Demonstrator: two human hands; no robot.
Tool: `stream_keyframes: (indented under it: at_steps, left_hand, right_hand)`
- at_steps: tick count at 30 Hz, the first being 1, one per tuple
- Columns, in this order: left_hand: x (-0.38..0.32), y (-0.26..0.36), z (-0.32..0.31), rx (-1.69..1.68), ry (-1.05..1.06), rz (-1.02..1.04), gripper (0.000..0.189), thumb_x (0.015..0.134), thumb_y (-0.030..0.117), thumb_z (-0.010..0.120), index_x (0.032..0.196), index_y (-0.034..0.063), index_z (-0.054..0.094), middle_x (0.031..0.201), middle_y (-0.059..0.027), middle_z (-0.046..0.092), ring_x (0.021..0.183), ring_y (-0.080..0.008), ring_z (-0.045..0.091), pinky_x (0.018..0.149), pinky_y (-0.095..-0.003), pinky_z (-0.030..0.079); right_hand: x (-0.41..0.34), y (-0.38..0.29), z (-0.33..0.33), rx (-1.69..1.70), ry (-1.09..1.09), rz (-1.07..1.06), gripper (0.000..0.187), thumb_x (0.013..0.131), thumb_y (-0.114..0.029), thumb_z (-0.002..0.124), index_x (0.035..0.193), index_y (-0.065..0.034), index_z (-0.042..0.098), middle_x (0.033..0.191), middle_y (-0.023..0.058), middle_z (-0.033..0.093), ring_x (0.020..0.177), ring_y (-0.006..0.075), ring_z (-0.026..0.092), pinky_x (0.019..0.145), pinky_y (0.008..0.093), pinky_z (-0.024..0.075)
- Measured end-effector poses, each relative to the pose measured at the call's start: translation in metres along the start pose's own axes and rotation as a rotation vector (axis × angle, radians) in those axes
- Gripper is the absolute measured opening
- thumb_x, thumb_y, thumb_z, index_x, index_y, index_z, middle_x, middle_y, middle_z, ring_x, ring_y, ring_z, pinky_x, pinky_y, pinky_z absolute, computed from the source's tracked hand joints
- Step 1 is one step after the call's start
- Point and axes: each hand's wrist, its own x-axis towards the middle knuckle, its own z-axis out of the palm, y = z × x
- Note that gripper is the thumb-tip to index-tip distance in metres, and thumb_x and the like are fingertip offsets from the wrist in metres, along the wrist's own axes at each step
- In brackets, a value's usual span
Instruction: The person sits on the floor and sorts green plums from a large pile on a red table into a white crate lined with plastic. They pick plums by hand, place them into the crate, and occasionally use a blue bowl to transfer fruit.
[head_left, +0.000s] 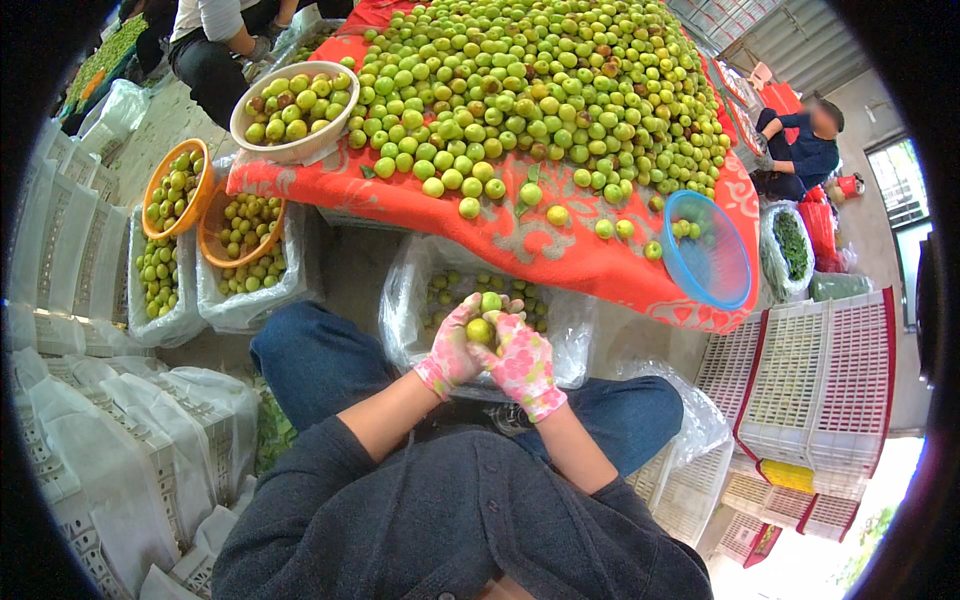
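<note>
Both my hands wear pink-and-white flower-patterned gloves and meet over a plastic-lined crate (401, 300). Between them are two round fruits, probably jujubes: a bright green fruit (491, 301) at the fingertips and a yellower green fruit (478, 330) nearer me. My left hand (452, 351) curls around their left side. From the right, my right hand (523, 358) closes on them, its thumb by the yellower one. Which hand bears each fruit's weight is hard to tell. Below, more green fruits (442, 294) lie in the crate, partly hidden by my hands.
A heap of green fruits (517, 82) covers the red patterned blanket (450, 217) ahead. On its edges stand a cream basket (255, 142) and a blue basket (712, 262). Orange baskets (212, 251) sit over fruit crates at left. Stacked crates (810, 375) stand right. Other people (806, 146) sit nearby.
</note>
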Motion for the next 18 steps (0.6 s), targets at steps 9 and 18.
stream_keyframes:
  at_steps: [9,18]
  left_hand:
    - [-0.007,0.021,-0.006,-0.094,-0.003,0.068,0.039,0.093,0.036,0.05,0.104,0.0013,0.062,0.12,-0.0188,0.061,0.122,-0.0351,0.052,0.106,-0.0508,0.038]
    - [-0.018,0.004,0.008,-0.046,-0.05,-0.186,0.052,0.096,0.046,0.045,0.132,0.0093,0.053,0.14,-0.0147,0.051,0.128,-0.0357,0.048,0.104,-0.0469,0.04]
  right_hand:
    - [0.002,0.036,-0.015,0.647,0.095,0.337,0.049,0.086,-0.016,0.071,0.13,-0.0062,0.054,0.088,0.0053,0.063,0.079,0.0122,0.061,0.071,0.0313,0.051]
    - [0.011,0.015,-0.016,1.18,0.135,0.084,0.057,0.101,-0.044,0.042,0.129,0.004,0.052,0.12,0.014,0.061,0.109,0.0215,0.06,0.099,0.035,0.0438]
